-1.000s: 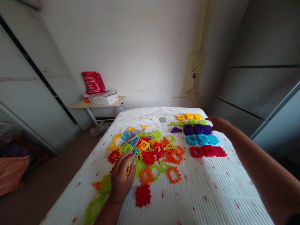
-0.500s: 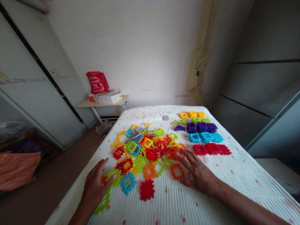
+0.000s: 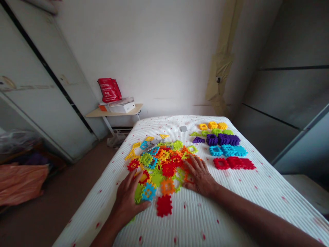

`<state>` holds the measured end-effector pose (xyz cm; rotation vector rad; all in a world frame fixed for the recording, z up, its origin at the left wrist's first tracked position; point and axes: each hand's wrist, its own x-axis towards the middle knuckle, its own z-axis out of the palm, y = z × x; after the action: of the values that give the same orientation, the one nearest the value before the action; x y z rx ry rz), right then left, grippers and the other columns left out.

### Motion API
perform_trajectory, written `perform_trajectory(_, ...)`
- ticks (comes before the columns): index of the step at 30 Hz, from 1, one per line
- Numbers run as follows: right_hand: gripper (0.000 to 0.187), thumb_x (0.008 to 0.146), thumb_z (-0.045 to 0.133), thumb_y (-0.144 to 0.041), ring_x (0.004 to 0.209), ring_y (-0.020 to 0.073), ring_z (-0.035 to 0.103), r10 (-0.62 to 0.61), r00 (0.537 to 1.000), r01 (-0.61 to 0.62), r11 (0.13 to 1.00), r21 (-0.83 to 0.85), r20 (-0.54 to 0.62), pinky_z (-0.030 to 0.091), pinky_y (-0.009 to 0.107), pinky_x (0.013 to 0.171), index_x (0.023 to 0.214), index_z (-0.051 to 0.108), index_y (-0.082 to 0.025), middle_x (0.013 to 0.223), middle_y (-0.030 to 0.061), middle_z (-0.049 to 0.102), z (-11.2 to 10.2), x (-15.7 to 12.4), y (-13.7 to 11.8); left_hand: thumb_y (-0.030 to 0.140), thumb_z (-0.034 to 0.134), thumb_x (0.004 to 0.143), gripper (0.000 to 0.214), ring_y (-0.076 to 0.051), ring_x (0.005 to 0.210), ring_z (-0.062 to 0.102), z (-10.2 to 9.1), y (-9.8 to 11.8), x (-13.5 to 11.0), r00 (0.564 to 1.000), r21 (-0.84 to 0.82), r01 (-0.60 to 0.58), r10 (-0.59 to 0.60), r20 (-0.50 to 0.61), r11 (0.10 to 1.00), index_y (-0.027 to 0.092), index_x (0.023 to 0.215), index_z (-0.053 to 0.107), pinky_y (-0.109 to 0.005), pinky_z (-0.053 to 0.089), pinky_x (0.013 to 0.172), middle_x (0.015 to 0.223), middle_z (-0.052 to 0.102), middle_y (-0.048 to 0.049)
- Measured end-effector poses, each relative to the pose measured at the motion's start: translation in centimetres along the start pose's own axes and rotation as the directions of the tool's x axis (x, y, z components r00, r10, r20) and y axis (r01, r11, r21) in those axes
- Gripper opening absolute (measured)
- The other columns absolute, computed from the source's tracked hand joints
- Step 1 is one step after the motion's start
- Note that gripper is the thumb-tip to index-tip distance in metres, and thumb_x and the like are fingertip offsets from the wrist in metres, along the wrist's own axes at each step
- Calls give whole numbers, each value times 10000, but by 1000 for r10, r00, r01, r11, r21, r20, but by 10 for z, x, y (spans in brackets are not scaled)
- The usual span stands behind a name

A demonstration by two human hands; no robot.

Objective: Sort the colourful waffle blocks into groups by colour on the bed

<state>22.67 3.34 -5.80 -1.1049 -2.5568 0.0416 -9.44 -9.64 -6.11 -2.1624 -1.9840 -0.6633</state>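
Right hand (image 3: 202, 179): from purple stack (image 3: 228, 139) to mixed pile's (image 3: 168, 168) right edge
Left hand (image 3: 126, 195): moved in to pile's left side
Blue square (image 3: 148, 191): shifted inward

Nine o'clock: pale panels (image 3: 43, 113), dark strip between. Ten: red bag (image 3: 109, 90), white lettering; just below, white box (image 3: 125, 108) on side table (image 3: 94, 113). Between eight and nine: crumpled orange sheet (image 3: 23, 181). Twelve: bare wall (image 3: 164, 51). Two: socket (image 3: 218, 79) amid tan tape (image 3: 226, 65).
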Motion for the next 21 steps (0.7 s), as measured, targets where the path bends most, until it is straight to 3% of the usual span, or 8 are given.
perform_trajectory(6, 915, 726, 475, -732, 1318, 435, 210, -11, 998, 9, 999, 33, 60, 209, 655, 981, 1435, 296, -181, 1472, 230, 228, -1, 18, -14, 534, 614, 690, 792, -312, 1282, 380, 5, 9, 15, 999, -51, -18, 17, -30, 999, 242, 1375, 347, -472, 358, 1007, 1424, 370, -133)
perform_trajectory(14, 923, 703, 512, -725, 1308, 419, 231, -28, 999, 25, 997, 70, 35, 191, 654, 985, 1428, 307, -192, 1465, 199, 274, 4, 34, -24, 454, 553, 770, 652, -289, 1250, 412, 8, 22, 39, 994, -87, 42, -50, -94, 995, 216, 1349, 369, -495, 336, 1004, 1342, 469, -129)
perform_trajectory(18, 831, 747, 527, -649, 1298, 364, 283, -55, 996, 66, 982, 177, -65, 243, 591, 1013, 1404, 351, -173, 1437, 186, 333, 1, 37, -24, 435, 524, 793, 571, -287, 1228, 434, 7, 31, 47, 983, -99, 112, -125, -137, 989, 219, 1310, 417, -496, 331, 1000, 1311, 507, -118)
perform_trajectory(21, 620, 840, 483, -516, 1261, 288, 370, -14, 977, 86, 939, 333, -213, 325, 494, 1016, 1349, 419, -168, 1376, 167, 420, -1, 34, -17, 407, 497, 812, 491, -273, 1178, 479, 7, 31, 49, 959, -168, 138, -174, -223, 976, 217, 1264, 465, -473, 343, 995, 1260, 546, -109)
